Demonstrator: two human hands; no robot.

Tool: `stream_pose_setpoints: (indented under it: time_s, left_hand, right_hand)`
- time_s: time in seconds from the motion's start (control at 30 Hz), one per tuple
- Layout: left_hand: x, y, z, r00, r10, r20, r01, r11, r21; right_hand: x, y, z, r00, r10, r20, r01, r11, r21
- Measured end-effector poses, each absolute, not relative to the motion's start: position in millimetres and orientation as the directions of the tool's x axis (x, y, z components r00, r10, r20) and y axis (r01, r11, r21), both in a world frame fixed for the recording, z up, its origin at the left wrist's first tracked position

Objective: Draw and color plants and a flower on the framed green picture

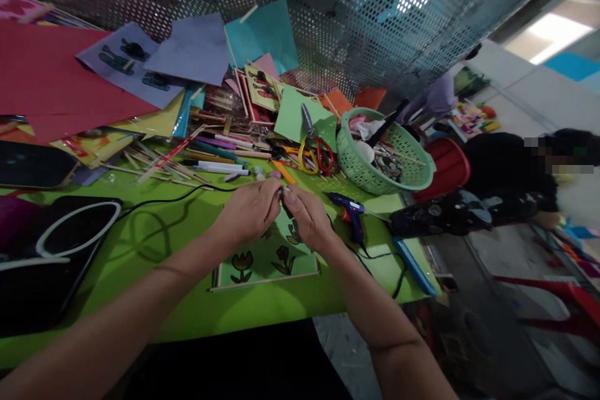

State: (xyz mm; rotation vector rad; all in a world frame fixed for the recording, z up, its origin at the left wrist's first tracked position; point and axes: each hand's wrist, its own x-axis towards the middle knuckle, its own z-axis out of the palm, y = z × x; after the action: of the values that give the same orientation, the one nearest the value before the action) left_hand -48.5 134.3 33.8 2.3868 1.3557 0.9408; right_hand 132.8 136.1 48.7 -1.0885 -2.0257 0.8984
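My left hand [253, 211] and my right hand [307, 212] meet above the far part of a green card [260, 267]. Fingers of both hands are closed and pinched together at the fingertips; whatever sits between them is too small and hidden to make out. Dark-outlined flowers, among them a tulip [242, 265], decorate the card. A thin wooden stick [267, 281] runs along its near edge. Right of my right hand, a blue glue gun [351, 214] rests on the table with its cord trailing.
Scissors [309, 144] and several pens [215, 167] lie beyond my hands. A green basket [375, 175] of supplies stands at the right. Coloured paper [60, 75] and sticks crowd the back left, against a perforated metal panel [328, 31]. Another person [510, 165] is at the far right.
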Motion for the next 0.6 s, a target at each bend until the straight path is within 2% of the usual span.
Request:
stream_pose_setpoints:
  time_s: [0.17, 0.27, 0.4, 0.6]
  left_hand:
    - [-49.2, 133.3, 39.2, 0.311, 0.887, 0.341, 0.587, -0.461, 0.665]
    - [-51.9, 133.1, 44.2, 0.337, 0.896, 0.288, 0.55, -0.436, 0.713]
    - [-56.2, 133.3, 48.5, 0.378, 0.889, 0.258, 0.532, -0.437, 0.726]
    - [-57.1, 136.9, 45.6, 0.393, 0.878, 0.274, 0.599, -0.471, 0.647]
  right_hand:
    - [134.3, 136.8, 46.5, -0.409, 0.893, 0.19, 0.324, 0.337, -0.884]
    - [135.3, 138.0, 44.9, -0.38, 0.91, 0.166, 0.279, 0.284, -0.917]
    - [135.7, 140.3, 43.7, -0.36, 0.925, 0.12, 0.258, 0.223, -0.94]
    - [135.2, 141.6, 45.4, -0.345, 0.936, 0.077, 0.269, 0.177, -0.947]
